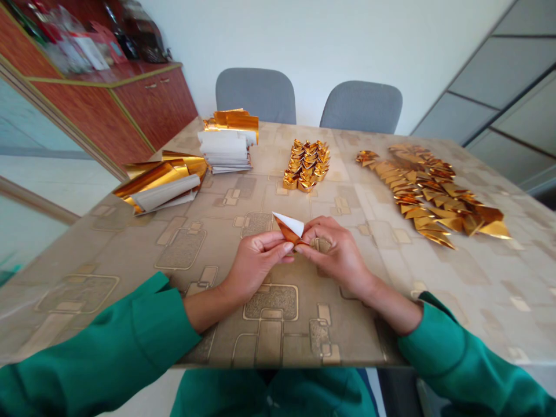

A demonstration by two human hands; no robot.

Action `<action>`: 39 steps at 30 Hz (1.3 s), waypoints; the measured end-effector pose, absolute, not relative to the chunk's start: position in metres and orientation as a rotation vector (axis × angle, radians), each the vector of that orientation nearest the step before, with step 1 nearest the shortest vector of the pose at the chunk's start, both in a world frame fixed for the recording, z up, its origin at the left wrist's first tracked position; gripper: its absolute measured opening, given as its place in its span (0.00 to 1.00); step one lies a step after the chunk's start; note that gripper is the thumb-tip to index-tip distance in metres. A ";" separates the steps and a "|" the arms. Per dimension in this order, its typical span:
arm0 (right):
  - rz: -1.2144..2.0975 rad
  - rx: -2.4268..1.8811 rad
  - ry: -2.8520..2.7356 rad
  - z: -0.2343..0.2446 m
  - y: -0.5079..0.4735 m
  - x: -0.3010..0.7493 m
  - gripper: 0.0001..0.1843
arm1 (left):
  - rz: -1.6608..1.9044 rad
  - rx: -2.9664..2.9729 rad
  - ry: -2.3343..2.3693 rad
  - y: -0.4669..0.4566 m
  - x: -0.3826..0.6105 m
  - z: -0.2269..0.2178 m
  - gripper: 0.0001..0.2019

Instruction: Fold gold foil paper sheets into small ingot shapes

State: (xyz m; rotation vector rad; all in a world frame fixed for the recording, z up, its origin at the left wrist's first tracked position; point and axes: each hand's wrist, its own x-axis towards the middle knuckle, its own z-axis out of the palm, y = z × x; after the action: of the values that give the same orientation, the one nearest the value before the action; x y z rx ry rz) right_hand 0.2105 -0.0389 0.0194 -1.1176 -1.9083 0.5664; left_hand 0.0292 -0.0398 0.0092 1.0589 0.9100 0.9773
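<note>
The folded gold paper (289, 227), white on its inner face, sits pinched between both hands just above the table (130, 266), near its front edge. The left hand (255, 262) grips its lower corner with thumb and fingertips closed tight; the right hand (336, 252) closes on the same corner from the other side. Beyond them lies a cluster of finished gold folds (306, 164), a long spread of gold triangles (430, 194) to the right, and stacks of gold sheets (163, 180) at left. Two grey chairs (362, 106) stand behind.
</note>
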 end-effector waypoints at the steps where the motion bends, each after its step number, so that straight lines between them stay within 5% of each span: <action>1: 0.521 -1.118 -1.932 0.021 -0.040 0.210 0.07 | 0.963 1.063 0.904 -0.040 0.029 0.009 0.13; 25: 1.204 -1.076 -1.557 0.009 -0.036 0.209 0.17 | 0.938 0.838 0.865 -0.036 0.028 0.006 0.11; 39: 1.112 -1.174 -1.564 0.013 -0.040 0.204 0.12 | 1.011 1.022 0.917 -0.037 0.029 0.009 0.10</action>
State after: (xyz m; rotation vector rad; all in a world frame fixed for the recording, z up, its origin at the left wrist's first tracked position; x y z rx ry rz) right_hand 0.2042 -0.0404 0.0132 -1.1741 -1.5644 1.1120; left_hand 0.0294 -0.0370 0.0087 1.0223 0.9174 1.0113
